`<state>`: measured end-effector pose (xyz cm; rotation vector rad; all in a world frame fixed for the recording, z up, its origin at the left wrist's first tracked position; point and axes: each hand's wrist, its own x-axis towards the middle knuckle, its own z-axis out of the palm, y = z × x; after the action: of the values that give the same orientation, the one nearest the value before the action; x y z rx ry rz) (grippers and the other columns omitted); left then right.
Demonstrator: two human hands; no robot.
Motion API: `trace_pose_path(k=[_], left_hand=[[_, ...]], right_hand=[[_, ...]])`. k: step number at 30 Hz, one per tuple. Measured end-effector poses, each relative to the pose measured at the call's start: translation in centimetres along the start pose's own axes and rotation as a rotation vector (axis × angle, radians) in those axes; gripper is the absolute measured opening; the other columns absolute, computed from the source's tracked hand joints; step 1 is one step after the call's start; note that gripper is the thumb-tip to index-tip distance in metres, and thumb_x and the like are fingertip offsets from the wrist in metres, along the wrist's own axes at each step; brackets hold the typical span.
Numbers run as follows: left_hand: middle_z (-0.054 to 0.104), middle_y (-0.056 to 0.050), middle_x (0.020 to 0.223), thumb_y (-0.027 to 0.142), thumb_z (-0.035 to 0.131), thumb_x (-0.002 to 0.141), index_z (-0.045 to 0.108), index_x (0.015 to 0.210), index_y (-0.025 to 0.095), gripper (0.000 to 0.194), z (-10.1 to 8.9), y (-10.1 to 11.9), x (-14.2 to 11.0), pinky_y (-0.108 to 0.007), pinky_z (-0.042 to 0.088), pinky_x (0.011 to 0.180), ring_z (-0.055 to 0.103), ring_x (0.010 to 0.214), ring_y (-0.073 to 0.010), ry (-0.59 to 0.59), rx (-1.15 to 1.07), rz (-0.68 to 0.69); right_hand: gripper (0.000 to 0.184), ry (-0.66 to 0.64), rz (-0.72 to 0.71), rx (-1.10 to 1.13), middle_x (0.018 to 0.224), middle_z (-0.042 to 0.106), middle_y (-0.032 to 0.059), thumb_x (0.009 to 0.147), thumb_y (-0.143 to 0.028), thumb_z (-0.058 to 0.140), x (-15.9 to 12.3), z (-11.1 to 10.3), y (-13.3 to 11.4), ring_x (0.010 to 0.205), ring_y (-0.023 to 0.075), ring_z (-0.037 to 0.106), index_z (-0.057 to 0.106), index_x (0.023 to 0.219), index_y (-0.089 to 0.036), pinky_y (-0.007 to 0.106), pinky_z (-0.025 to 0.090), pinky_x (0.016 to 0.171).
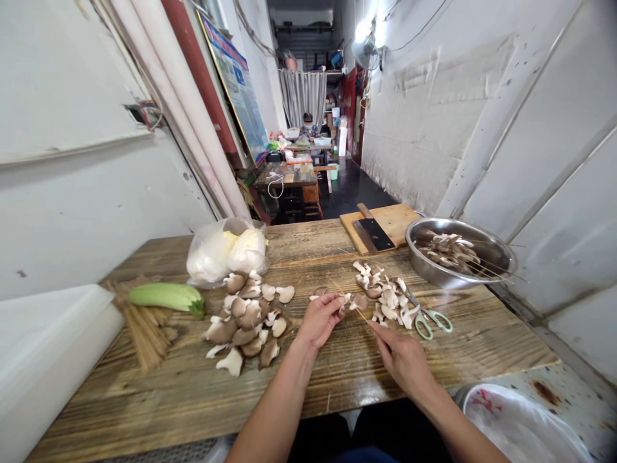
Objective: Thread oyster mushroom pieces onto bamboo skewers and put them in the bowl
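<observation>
My left hand (322, 319) pinches a small oyster mushroom piece (345, 299) over the wooden table. A thin bamboo skewer (360, 314) runs through or against that piece; which of the two I cannot tell. Its lower end is gripped by my right hand (398, 352), fingers closed. Another oyster mushroom (359, 301) sits by the skewer between the hands. To the left lies a heap of whole oyster mushrooms (248, 315). Smaller mushroom pieces (388, 297) are spread beyond my right hand, next to scissors with pale green handles (424, 323).
A steel bowl (436, 273) of skewered mushrooms stands at the right, its skewers jutting over the rim. Behind lie a cutting board (403, 217) and cleaver (373, 233). Leftward are bagged cabbages (248, 252), a green gourd (166, 296), loose skewers (144, 334). A lined bin (520, 424) stands lower right.
</observation>
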<state>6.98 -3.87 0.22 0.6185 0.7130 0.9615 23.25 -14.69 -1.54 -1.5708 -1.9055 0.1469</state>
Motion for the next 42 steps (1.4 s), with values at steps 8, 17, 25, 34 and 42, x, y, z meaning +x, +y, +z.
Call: trace_pose_path(k=[8,17,25,34,42], left_hand=[[0.060,-0.001,0.068,0.016,0.079,0.056,0.066,0.072,0.010,0.022,-0.4,0.0,0.2,-0.016,0.043,0.056,0.052,0.060,-0.0053,-0.013,-0.021,0.001],[0.061,-0.002,0.069,0.016,0.078,0.057,0.066,0.073,0.009,0.021,-0.7,0.1,0.2,-0.017,0.043,0.057,0.052,0.060,-0.0053,-0.063,0.006,-0.006],[0.063,-0.003,0.074,0.025,0.075,0.061,0.067,0.080,0.013,0.024,-1.2,0.4,0.6,-0.023,0.042,0.063,0.054,0.065,-0.0097,0.044,0.120,0.064],[0.065,-0.012,0.090,0.019,0.068,0.064,0.067,0.084,0.017,0.021,-4.0,2.1,2.2,-0.033,0.034,0.088,0.056,0.094,-0.0250,0.527,1.108,0.458],[0.066,-0.016,0.074,0.028,0.061,0.072,0.066,0.063,0.016,0.016,-4.4,3.9,3.1,-0.032,0.037,0.079,0.060,0.090,-0.0288,0.547,1.383,0.304]], right_hand=[[0.034,0.006,0.016,-0.016,0.093,0.071,0.0083,0.089,-0.021,0.039,0.9,0.5,-0.4,0.075,0.0186,0.068,0.062,0.114,-0.018,0.027,0.051,0.069],[0.032,0.019,0.224,0.469,0.073,0.070,0.0056,0.086,-0.031,0.044,2.3,1.6,-0.9,0.068,0.0177,0.064,0.069,0.097,-0.015,0.026,0.050,0.061],[0.038,-0.066,0.290,0.651,0.044,0.050,-0.0041,0.085,-0.039,0.045,3.6,3.1,-0.3,0.042,0.0100,0.046,0.067,0.099,-0.012,0.021,0.039,0.047],[0.038,0.055,0.308,0.581,0.043,0.050,-0.0036,0.085,-0.040,0.046,3.5,3.4,1.0,0.041,0.0107,0.047,0.069,0.097,-0.012,0.021,0.040,0.045],[0.034,0.007,0.229,0.469,0.055,0.064,0.0012,0.087,-0.034,0.044,2.9,3.5,1.2,0.058,0.0168,0.062,0.071,0.097,-0.017,0.025,0.049,0.056]])
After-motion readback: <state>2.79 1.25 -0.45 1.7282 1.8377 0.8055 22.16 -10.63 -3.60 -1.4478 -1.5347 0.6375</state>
